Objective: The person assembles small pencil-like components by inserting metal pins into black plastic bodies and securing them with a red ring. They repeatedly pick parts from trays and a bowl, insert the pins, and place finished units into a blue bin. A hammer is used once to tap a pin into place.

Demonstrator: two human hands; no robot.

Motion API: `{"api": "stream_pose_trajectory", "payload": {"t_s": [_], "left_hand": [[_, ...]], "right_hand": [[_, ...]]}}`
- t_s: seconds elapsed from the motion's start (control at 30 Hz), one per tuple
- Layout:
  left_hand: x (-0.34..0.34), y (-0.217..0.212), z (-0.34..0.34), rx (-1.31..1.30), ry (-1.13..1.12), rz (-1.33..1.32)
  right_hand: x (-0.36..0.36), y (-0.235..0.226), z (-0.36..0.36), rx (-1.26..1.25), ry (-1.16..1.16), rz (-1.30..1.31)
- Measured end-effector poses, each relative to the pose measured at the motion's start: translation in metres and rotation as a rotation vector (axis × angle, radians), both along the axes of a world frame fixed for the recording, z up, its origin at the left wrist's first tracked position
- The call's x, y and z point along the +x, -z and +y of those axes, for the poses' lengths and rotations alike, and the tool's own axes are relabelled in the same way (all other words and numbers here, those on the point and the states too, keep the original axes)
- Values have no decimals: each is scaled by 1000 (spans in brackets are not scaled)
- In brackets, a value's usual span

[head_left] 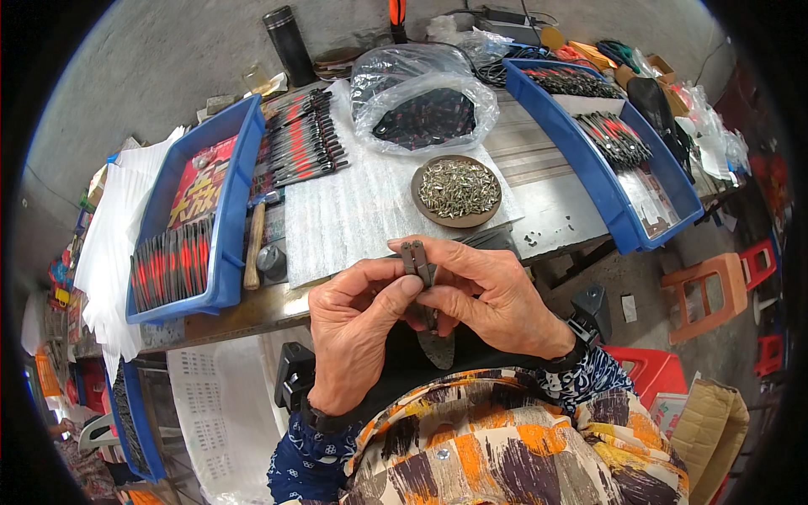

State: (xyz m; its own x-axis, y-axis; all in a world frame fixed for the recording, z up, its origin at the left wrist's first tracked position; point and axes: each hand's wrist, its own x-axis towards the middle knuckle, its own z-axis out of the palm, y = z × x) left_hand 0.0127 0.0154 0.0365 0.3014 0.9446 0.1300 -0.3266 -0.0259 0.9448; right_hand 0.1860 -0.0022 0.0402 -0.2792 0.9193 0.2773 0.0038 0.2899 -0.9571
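At the table's near edge, both my hands hold a dark metal folding knife (438,348). Its two-pronged end points up between my fingertips, and a broad blade-like end hangs below them. My left hand (360,324) pinches it between thumb and fingers. From the other side, the thumb and fingers of my right hand (488,295) close on it; part of the knife is hidden by them. Just beyond my hands stands a round dish (423,217) heaped with small metal pins (459,187). White foam sheet (332,227) lies under the dish.
Blue trays stand at the left (237,244) and right (602,198), holding black-and-red pieces. More such pieces (303,139) lie in rows beside a clear bag (484,93) of dark parts. A wooden-handled hammer (254,248) rests by the left tray. Stools (711,290) stand right.
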Motion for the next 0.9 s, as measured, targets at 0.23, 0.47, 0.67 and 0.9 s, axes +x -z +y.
{"api": "stream_pose_trajectory", "payload": {"t_s": [0.23,0.47,0.67,0.9], "left_hand": [[-1,3,0,-11,14,-8],[0,4,0,-26,29,-18],[2,2,4,-11,29,-3],[2,-8,12,24,-3,-14]], "right_hand": [[-1,2,-3,-30,2,2],[-1,4,-2,-36,16,-10],[1,3,2,-52,11,-29],[1,-6,13,13,-2,-22]]}}
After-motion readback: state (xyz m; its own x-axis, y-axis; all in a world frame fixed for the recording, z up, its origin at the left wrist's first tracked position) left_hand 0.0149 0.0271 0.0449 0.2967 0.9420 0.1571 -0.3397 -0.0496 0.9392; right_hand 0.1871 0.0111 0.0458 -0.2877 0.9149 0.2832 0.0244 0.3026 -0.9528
